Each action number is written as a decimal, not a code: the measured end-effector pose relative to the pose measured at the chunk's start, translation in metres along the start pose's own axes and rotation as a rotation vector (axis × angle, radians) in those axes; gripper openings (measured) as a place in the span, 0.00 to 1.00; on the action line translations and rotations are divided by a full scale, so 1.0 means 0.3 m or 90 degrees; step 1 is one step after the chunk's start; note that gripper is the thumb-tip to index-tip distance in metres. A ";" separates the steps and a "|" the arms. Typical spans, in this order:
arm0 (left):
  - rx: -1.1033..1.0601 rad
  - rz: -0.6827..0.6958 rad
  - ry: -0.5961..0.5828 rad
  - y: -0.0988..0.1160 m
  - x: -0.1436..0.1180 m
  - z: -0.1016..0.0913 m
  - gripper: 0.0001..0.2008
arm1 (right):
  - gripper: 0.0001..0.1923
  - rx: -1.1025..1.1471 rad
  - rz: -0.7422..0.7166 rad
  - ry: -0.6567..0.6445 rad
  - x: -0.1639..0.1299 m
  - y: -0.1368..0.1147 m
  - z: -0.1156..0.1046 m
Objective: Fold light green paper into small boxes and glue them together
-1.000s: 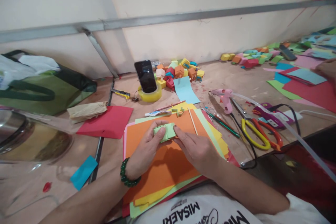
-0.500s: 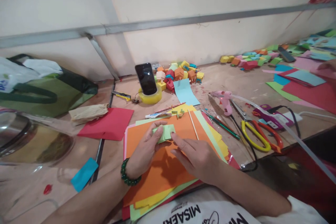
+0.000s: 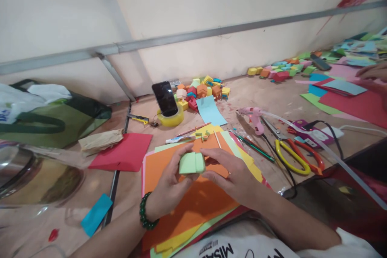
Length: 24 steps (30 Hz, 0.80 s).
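A small light-green paper box (image 3: 191, 163) is held up over a stack of coloured paper (image 3: 187, 197) with an orange sheet on top. My left hand (image 3: 172, 183), with a green bead bracelet (image 3: 145, 211) at the wrist, grips its left side between thumb and fingers. At the box's right end, my right hand (image 3: 232, 173) pinches the edge with thumb and forefinger. A raised fold or seam runs down the box near that end. Beyond my fingers lie green paper scraps (image 3: 204, 135) and a thin pale stick (image 3: 217, 140).
A phone (image 3: 165, 97) leans on a yellow tape roll (image 3: 171, 119), beside folded paper pieces (image 3: 202, 90). To the right lie a pink glue gun (image 3: 254, 117), scissors (image 3: 292, 157) and a purple power strip (image 3: 308, 133). A jar (image 3: 39, 175) stands left. Another person's hand (image 3: 373, 73) shows far right.
The green paper box has been turned and now shows a broader face toward me. My right hand has shifted from fingertips on its face to its right end. The view has tilted slightly.
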<state>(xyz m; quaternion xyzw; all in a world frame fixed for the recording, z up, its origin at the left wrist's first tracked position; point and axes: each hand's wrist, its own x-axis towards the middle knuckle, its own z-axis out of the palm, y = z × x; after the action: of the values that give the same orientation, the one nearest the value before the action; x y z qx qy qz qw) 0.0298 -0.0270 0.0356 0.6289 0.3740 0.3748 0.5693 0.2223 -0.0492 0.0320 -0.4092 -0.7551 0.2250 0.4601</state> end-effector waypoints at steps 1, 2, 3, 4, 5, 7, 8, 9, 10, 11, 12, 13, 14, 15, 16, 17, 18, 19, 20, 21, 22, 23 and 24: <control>-0.005 -0.008 -0.005 -0.002 0.003 0.001 0.25 | 0.17 -0.006 -0.009 0.004 0.000 0.003 0.002; -0.014 -0.015 -0.004 -0.005 0.007 0.001 0.24 | 0.16 -0.012 -0.012 0.011 -0.001 0.006 0.005; -0.025 -0.021 0.002 -0.007 0.012 0.002 0.24 | 0.15 -0.015 -0.010 0.020 -0.002 0.010 0.006; -0.040 -0.030 0.011 -0.010 0.016 0.003 0.25 | 0.13 -0.018 -0.005 0.030 -0.004 0.013 0.008; -0.059 -0.042 0.021 -0.011 0.021 0.003 0.25 | 0.12 -0.019 0.003 0.040 -0.007 0.016 0.009; -0.101 -0.075 0.027 -0.012 0.029 0.003 0.25 | 0.12 -0.020 0.015 0.049 -0.011 0.021 0.010; -0.118 -0.090 0.024 -0.011 0.031 0.003 0.25 | 0.12 -0.017 0.020 0.046 -0.013 0.022 0.010; -0.130 -0.100 0.021 -0.009 0.033 0.003 0.25 | 0.13 -0.013 0.023 0.039 -0.013 0.021 0.011; -0.137 -0.105 0.021 -0.006 0.033 0.003 0.25 | 0.14 -0.007 0.025 0.033 -0.012 0.020 0.013; -0.139 -0.106 0.024 -0.003 0.032 0.003 0.25 | 0.15 -0.002 0.027 0.031 -0.010 0.018 0.015; -0.137 -0.105 0.027 0.002 0.031 0.003 0.24 | 0.16 0.001 0.025 0.031 -0.007 0.015 0.017; -0.131 -0.105 0.028 0.008 0.031 0.003 0.24 | 0.16 0.001 0.021 0.033 -0.005 0.011 0.020; -0.123 -0.106 0.026 0.015 0.030 0.002 0.24 | 0.16 -0.003 0.014 0.032 -0.002 0.006 0.021; -0.112 -0.107 0.020 0.023 0.029 0.002 0.24 | 0.16 -0.011 0.006 0.028 -0.001 0.001 0.021; -0.098 -0.107 0.014 0.030 0.030 0.002 0.24 | 0.16 -0.024 -0.001 0.019 -0.001 -0.004 0.018; -0.080 -0.106 0.009 0.036 0.031 0.001 0.23 | 0.17 -0.041 -0.004 0.005 -0.003 -0.007 0.011; -0.060 -0.103 0.007 0.039 0.032 -0.001 0.22 | 0.17 -0.062 0.000 -0.009 -0.006 -0.007 0.001; -0.037 -0.098 0.013 0.039 0.034 -0.004 0.21 | 0.18 -0.086 0.011 -0.021 -0.010 -0.003 -0.013; -0.011 -0.094 0.026 0.035 0.037 -0.009 0.20 | 0.19 -0.114 0.029 -0.027 -0.015 0.005 -0.030; 0.017 -0.089 0.041 0.027 0.041 -0.016 0.20 | 0.18 -0.145 0.052 -0.027 -0.021 0.019 -0.051; 0.044 -0.080 0.056 0.016 0.045 -0.024 0.19 | 0.17 -0.180 0.077 -0.020 -0.028 0.037 -0.075; 0.067 -0.065 0.070 0.003 0.050 -0.033 0.19 | 0.15 -0.220 0.101 -0.004 -0.034 0.061 -0.101; 0.085 -0.050 0.079 -0.011 0.054 -0.042 0.18 | 0.12 -0.263 0.124 0.015 -0.041 0.088 -0.127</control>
<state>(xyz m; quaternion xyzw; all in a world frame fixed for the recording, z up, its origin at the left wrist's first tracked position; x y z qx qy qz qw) 0.0254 -0.0067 0.0340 0.6262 0.4568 0.3646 0.5160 0.2697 -0.0457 0.0249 -0.5682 -0.7369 0.1041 0.3511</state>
